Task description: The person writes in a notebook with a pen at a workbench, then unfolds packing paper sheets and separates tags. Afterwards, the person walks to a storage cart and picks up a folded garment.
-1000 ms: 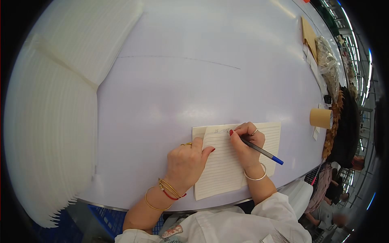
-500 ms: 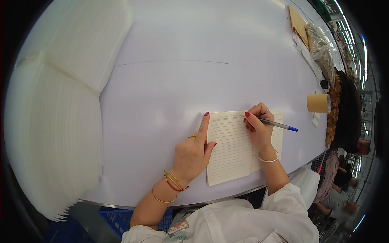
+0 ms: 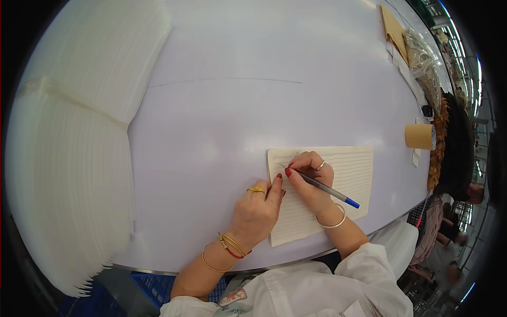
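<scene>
An open lined notebook [image 3: 346,174] lies on the table in front of me, with faint handwriting near the top of its left page. My right hand [image 3: 311,177] is closed around a pen [image 3: 330,190] with a grey barrel and a blue end. The pen's tip meets the left page, just below the top lines. My left hand [image 3: 259,208] rests at the notebook's left edge, index finger and thumb reaching onto the page. Its other fingers are bent and partly hidden.
A tall stack of white, foam-like sheets [image 3: 68,158] fills the left side of the table [image 3: 211,121]. On the right are a roll of brown tape [image 3: 420,137], a clear plastic bag [image 3: 422,58] and a brown envelope [image 3: 393,31]. Blue crates [image 3: 153,285] show below the edge.
My right hand has moved left and slightly down the page with the pen. My left index finger has drawn back from the notebook's top corner and bent onto the page.
</scene>
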`<control>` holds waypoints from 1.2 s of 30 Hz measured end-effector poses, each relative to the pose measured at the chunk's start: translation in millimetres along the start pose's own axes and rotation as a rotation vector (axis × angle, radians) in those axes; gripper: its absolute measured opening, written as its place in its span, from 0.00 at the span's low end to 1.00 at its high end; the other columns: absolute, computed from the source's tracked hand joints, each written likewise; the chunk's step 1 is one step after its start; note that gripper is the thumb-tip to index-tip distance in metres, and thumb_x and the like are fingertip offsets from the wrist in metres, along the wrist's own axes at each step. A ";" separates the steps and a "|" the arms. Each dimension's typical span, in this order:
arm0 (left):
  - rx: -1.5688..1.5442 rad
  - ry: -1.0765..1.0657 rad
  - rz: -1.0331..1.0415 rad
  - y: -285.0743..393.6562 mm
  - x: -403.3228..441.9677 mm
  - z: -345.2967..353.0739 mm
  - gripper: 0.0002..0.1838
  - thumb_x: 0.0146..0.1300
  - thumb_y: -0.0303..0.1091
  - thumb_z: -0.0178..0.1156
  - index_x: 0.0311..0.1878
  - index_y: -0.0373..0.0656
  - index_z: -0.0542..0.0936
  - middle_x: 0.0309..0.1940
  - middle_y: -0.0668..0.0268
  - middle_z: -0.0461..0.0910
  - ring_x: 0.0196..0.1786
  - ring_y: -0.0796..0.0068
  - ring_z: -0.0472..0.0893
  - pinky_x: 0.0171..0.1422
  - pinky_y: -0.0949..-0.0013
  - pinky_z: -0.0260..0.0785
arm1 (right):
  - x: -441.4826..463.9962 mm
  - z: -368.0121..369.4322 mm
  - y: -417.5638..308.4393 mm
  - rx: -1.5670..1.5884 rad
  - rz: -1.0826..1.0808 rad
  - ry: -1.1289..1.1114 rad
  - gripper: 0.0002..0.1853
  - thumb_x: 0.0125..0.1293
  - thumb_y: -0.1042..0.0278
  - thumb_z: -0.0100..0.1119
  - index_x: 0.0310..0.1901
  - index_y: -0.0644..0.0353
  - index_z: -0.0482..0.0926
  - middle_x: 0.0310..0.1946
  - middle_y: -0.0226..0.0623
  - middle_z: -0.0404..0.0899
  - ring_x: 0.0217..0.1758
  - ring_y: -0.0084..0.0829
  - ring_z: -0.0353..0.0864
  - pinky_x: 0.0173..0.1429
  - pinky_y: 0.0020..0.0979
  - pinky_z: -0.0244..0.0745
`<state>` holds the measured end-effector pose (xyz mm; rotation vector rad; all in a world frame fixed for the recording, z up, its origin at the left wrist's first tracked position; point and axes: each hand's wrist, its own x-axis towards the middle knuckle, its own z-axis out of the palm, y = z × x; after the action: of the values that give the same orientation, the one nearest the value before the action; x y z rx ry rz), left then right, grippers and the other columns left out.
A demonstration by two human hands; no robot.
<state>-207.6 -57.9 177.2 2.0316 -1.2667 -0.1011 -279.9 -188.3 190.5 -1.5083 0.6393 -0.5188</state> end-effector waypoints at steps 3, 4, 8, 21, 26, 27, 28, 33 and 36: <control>0.000 0.001 0.010 -1.8 0.2 -0.2 0.15 0.59 0.28 0.62 0.49 0.36 0.80 0.31 0.66 0.70 0.22 0.76 0.66 0.22 0.76 0.61 | 1.0 2.2 -1.4 -0.051 0.003 -0.056 0.07 0.54 0.86 0.56 0.30 0.63 0.74 0.30 0.33 0.77 0.30 0.20 0.70 0.37 0.18 0.67; -0.006 -0.004 0.003 -1.8 0.5 -0.6 0.15 0.59 0.28 0.62 0.49 0.36 0.80 0.31 0.66 0.70 0.23 0.76 0.66 0.22 0.76 0.60 | 1.1 2.0 0.1 -0.049 -0.014 -0.045 0.06 0.54 0.86 0.57 0.30 0.63 0.74 0.29 0.33 0.77 0.29 0.19 0.69 0.35 0.17 0.66; -0.032 -0.015 -0.021 -0.5 0.7 -0.9 0.15 0.59 0.28 0.62 0.49 0.35 0.80 0.30 0.66 0.69 0.23 0.76 0.66 0.22 0.76 0.60 | 1.6 0.3 1.6 -0.052 -0.060 -0.013 0.04 0.54 0.84 0.59 0.28 0.64 0.75 0.25 0.31 0.77 0.24 0.18 0.69 0.28 0.16 0.65; 0.016 -0.022 0.002 -3.5 0.5 -1.4 0.16 0.58 0.27 0.62 0.50 0.34 0.80 0.29 0.66 0.69 0.23 0.77 0.65 0.21 0.77 0.60 | 6.9 4.7 6.0 -0.286 -0.206 -0.044 0.04 0.50 0.83 0.61 0.25 0.64 0.76 0.25 0.34 0.78 0.22 0.21 0.69 0.26 0.18 0.66; 0.027 -0.027 0.005 -3.8 1.4 -1.5 0.17 0.58 0.27 0.62 0.51 0.34 0.79 0.29 0.66 0.68 0.23 0.77 0.65 0.20 0.77 0.60 | 7.9 2.3 4.5 -0.274 -0.167 -0.064 0.04 0.50 0.84 0.61 0.25 0.64 0.76 0.24 0.34 0.78 0.21 0.21 0.69 0.26 0.19 0.65; 0.029 -0.025 0.007 -4.1 1.2 -1.3 0.17 0.58 0.27 0.62 0.51 0.34 0.79 0.29 0.66 0.68 0.23 0.77 0.65 0.20 0.77 0.60 | 8.0 2.4 4.4 -0.263 -0.144 -0.070 0.04 0.50 0.84 0.60 0.25 0.64 0.76 0.24 0.34 0.78 0.21 0.22 0.69 0.26 0.19 0.65; 0.027 -0.025 0.005 -4.5 0.8 -1.2 0.17 0.58 0.27 0.62 0.51 0.34 0.79 0.29 0.66 0.68 0.23 0.77 0.65 0.20 0.77 0.60 | 7.8 3.1 4.6 -0.264 -0.143 -0.072 0.04 0.50 0.84 0.60 0.25 0.64 0.76 0.24 0.34 0.78 0.21 0.22 0.69 0.26 0.19 0.65; 0.015 -0.026 0.013 -3.8 1.4 -0.6 0.17 0.57 0.27 0.62 0.51 0.33 0.79 0.28 0.66 0.68 0.23 0.78 0.65 0.20 0.78 0.59 | 8.7 4.6 3.6 -0.335 -0.165 -0.061 0.04 0.50 0.84 0.60 0.24 0.65 0.76 0.24 0.34 0.78 0.21 0.21 0.68 0.26 0.19 0.65; 0.024 -0.006 -0.012 -3.2 1.3 0.1 0.16 0.56 0.27 0.65 0.49 0.37 0.81 0.28 0.70 0.67 0.21 0.79 0.63 0.20 0.77 0.57 | 8.0 3.7 3.4 -0.318 -0.155 -0.076 0.04 0.50 0.84 0.60 0.24 0.65 0.77 0.24 0.34 0.78 0.21 0.21 0.68 0.26 0.19 0.65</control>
<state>-204.6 -58.2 175.6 2.0606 -1.2650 -0.0983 -271.8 -191.0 186.4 -1.8800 0.5668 -0.4900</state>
